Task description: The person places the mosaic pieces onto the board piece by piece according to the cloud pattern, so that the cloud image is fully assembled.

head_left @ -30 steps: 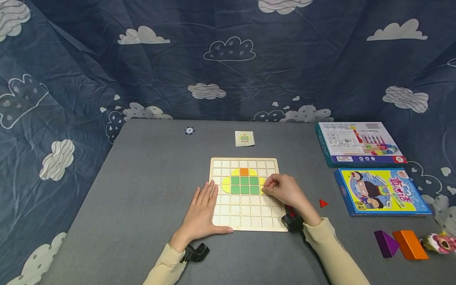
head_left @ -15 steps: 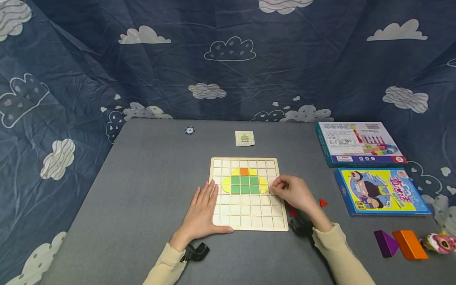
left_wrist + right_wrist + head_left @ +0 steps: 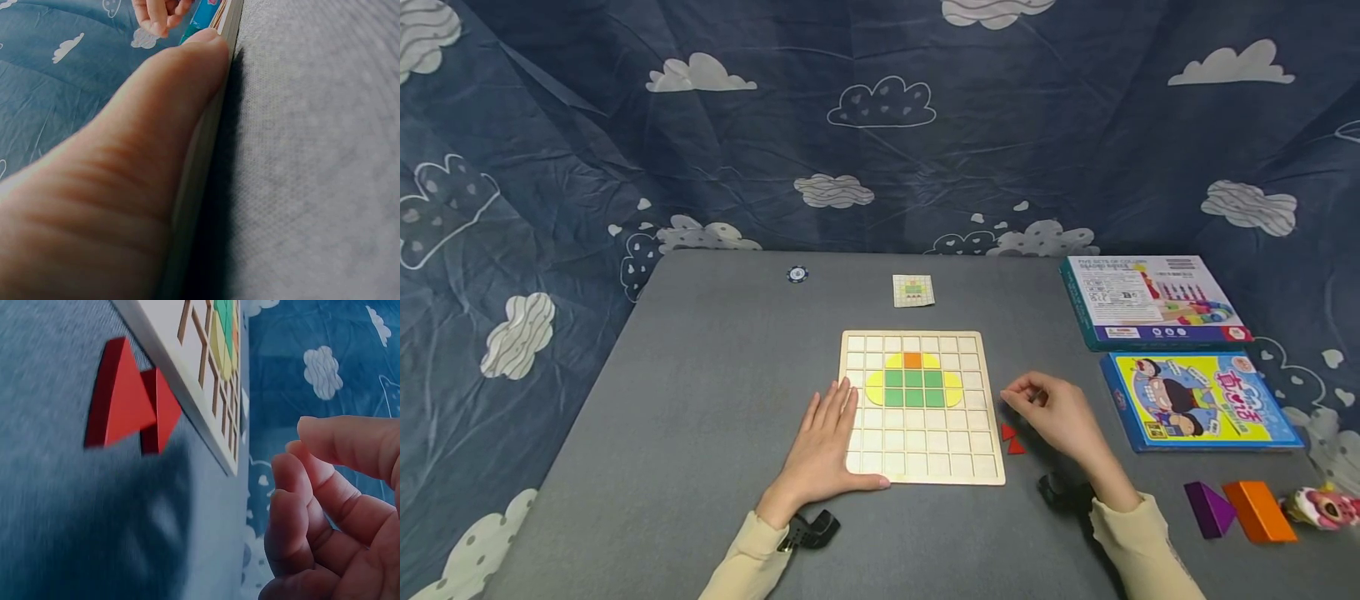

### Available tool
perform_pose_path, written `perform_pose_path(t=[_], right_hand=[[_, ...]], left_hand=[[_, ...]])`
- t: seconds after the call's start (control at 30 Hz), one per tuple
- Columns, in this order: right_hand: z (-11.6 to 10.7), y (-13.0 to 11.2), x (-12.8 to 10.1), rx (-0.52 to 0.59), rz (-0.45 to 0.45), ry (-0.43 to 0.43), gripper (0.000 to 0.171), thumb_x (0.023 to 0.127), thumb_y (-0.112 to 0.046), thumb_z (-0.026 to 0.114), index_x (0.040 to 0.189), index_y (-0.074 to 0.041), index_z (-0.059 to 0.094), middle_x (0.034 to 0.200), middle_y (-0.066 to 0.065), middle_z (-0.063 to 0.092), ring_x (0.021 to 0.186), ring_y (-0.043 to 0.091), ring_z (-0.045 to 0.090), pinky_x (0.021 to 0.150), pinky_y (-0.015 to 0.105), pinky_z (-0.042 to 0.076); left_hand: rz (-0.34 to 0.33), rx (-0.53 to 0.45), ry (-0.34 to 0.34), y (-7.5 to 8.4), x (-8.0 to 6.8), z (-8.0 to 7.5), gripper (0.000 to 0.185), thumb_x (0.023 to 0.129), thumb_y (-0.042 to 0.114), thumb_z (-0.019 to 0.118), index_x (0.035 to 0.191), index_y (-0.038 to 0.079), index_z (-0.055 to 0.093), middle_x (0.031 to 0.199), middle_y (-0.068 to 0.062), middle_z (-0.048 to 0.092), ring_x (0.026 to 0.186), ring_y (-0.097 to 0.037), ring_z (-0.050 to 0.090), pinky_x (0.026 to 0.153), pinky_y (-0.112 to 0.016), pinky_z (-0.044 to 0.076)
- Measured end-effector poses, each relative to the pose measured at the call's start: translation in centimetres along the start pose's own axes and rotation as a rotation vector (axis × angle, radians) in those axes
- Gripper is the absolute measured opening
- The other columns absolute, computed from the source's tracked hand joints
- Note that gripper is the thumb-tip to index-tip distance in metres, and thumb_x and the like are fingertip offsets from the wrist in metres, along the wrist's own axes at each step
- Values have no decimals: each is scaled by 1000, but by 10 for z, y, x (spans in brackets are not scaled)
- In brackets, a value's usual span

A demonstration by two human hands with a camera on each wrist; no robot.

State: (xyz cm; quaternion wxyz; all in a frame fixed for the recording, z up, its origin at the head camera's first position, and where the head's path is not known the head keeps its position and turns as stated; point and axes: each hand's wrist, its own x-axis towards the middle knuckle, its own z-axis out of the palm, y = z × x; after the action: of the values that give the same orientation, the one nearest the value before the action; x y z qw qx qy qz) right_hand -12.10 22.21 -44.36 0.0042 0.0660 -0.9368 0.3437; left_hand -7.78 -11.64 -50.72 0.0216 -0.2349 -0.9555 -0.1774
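head view: the right hand (image 3: 1060, 412) hovers above the grey table just right of the pale wooden grid board (image 3: 917, 467), fingers loosely curled and empty; the right wrist view confirms nothing sits between the fingertips (image 3: 312, 428). the left hand (image 3: 823, 442) lies flat, fingers straight, on the board's near-left corner, with its thumb (image 3: 156, 125) along the near edge, as the left wrist view shows; it presses, it does not grasp.

the two small red triangular tiles (image 3: 1011, 439) lie on the grey felt table surface (image 3: 700, 375), just beside the board's right edge and below the right hand, touching or overlapping each other; the pictures do not settle which.

on the board, a green block of square tiles (image 3: 913, 388) is flanked by yellow curved tiles (image 3: 875, 388) and topped by one orange square tile (image 3: 912, 360). a small pattern card (image 3: 913, 290) lies beyond the board.

judgement: the step in hand looks like picking up a red tile. take one tile only, pinching its edges from above, so the neighbour is not dragged. maintain the flat left-hand pressure so the board does not shift. check the card for cell and orientation before lowering the tile.
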Motion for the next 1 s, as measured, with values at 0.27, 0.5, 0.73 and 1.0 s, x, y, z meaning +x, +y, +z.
perform_pose_path(t=[0.27,0.5,0.73,1.0], right_hand=[[-9,10,-10,-3,16,20,16,87,-21,70,87,-5,67,66,1,54,55,16,46,45,24,35],[-8,18,-19,-22,-6,7,13,83,-16,75,84,-6,67,67,-1,54,57,14,45,47,24,34],[-2,19,-22,-42,6,-65,16,79,-14,78,89,-5,69,72,-1,56,60,14,46,50,24,34],[6,16,-25,-30,-10,-80,20,76,-17,81,90,-6,71,74,-2,57,59,13,43,49,26,31]], left_hand=[[-4,-10,-6,0,0,-2,128,65,81,59,150,-3,12,156,-18,6,143,-30,3,113,-45,0],[-6,2,-7,-1,0,-2,128,65,83,57,150,-2,12,157,-17,5,143,-30,2,113,-45,0],[2,-3,4,-1,1,-1,128,65,83,57,150,-3,13,156,-18,6,143,-31,3,113,-45,0],[0,-14,-2,0,0,-1,128,66,83,56,150,-2,12,157,-18,6,143,-30,2,113,-44,-1]])
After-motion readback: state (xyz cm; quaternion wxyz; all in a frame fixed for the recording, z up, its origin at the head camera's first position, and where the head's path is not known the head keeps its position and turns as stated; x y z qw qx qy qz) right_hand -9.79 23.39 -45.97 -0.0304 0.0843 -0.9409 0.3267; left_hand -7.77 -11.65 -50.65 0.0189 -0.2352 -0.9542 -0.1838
